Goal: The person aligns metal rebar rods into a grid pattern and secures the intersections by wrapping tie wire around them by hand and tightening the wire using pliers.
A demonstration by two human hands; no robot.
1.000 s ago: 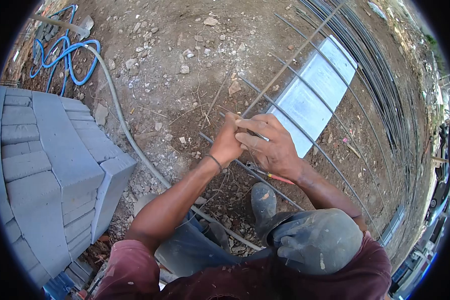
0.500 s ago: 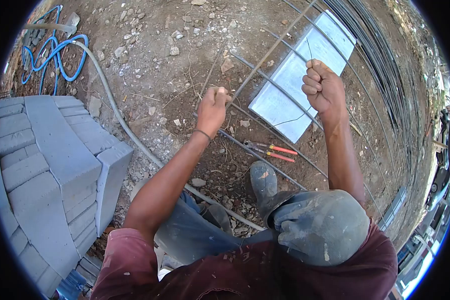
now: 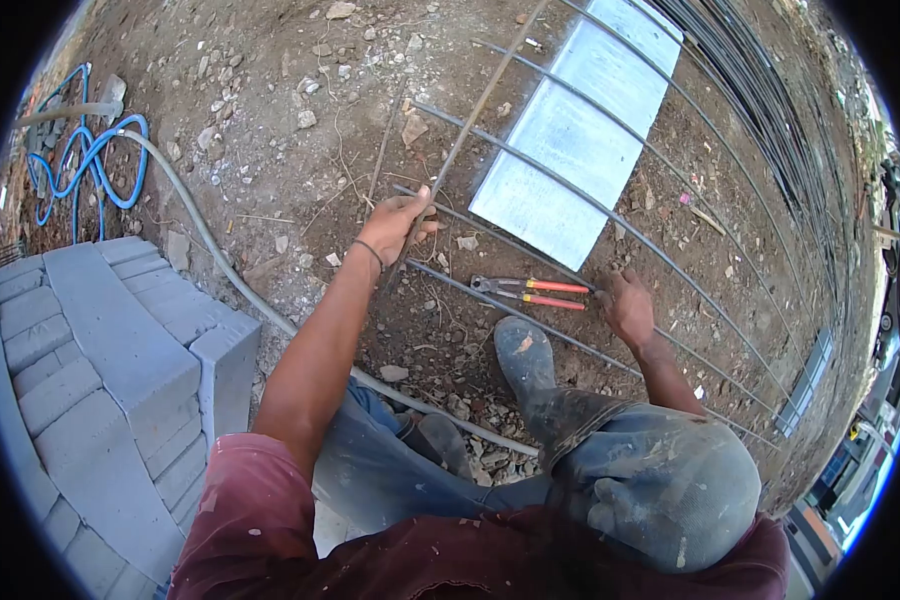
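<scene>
My left hand (image 3: 395, 228) is closed around a steel rod (image 3: 477, 112) where it crosses the other rods. My right hand (image 3: 628, 308) is low over another rod (image 3: 515, 243), beside the handle ends of the pliers (image 3: 532, 291). Its fingers are bent and partly hidden, so I cannot tell whether they grip anything. The pliers have red-and-yellow handles and lie on the soil between two rods. Several long rods (image 3: 560, 182) run side by side from upper left to lower right. A pale flat slab (image 3: 575, 135) lies beneath some of them.
Stacked grey blocks (image 3: 120, 330) stand at the left. A grey hose (image 3: 210, 235) curves past them toward my boots (image 3: 525, 355), and blue hose (image 3: 140, 170) lies coiled at upper left. A bundle of thin rods (image 3: 760, 110) runs along the right. Stones litter the soil.
My right hand has dropped from above the slab to beside the pliers; the thin wire it held up no longer shows. My left hand still grips the rod. The view has shifted slightly.
</scene>
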